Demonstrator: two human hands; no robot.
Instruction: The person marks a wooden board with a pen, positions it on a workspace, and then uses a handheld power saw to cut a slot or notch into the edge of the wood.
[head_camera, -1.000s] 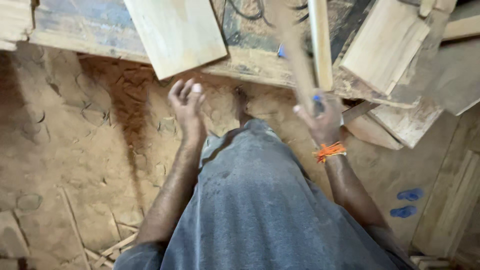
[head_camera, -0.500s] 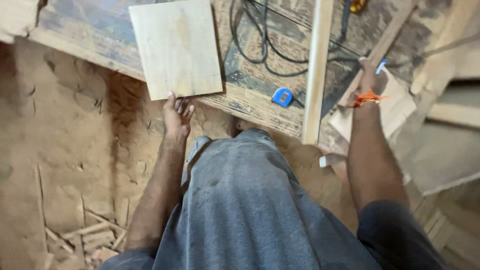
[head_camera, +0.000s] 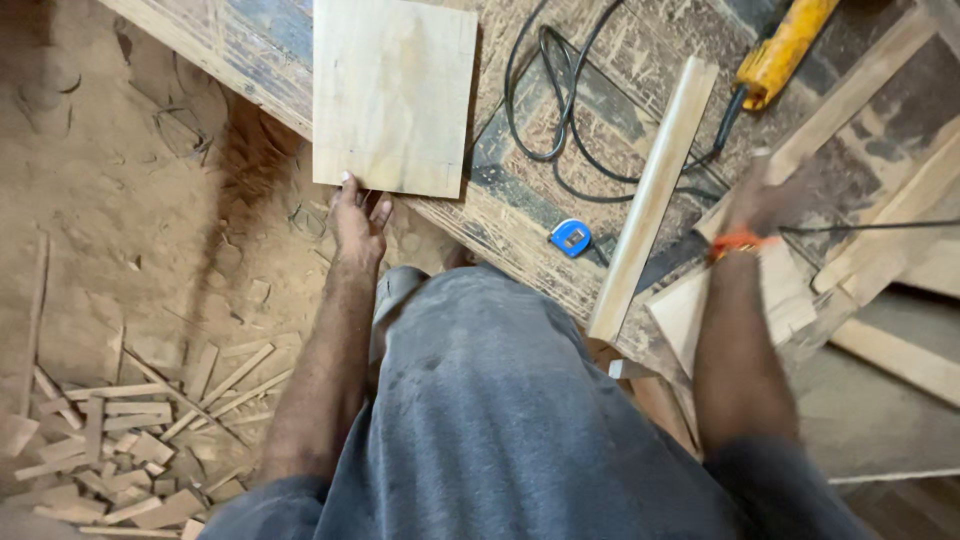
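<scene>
My left hand (head_camera: 358, 218) reaches to the near edge of a square pale wooden board (head_camera: 394, 92) that lies on the workbench (head_camera: 520, 215) and overhangs its front. The fingertips touch the board's lower edge. My right hand (head_camera: 765, 200), blurred and with an orange band at the wrist, is over the bench among wooden strips to the right; whether it grips anything is unclear. A long pale wooden slat (head_camera: 652, 198) lies slanted between the hands, and a small blue tape measure (head_camera: 571, 238) sits by the bench edge.
A yellow power tool (head_camera: 785, 45) with a black cable (head_camera: 548, 110) lies at the back of the bench. Stacked boards (head_camera: 880, 250) fill the right side. Several wood offcuts (head_camera: 130, 440) lie scattered on the sawdust floor at lower left.
The view has shifted so more of the bench shows. My left hand rose to the square board's edge. My right hand moved right, away from the long slat, which now lies on the bench.
</scene>
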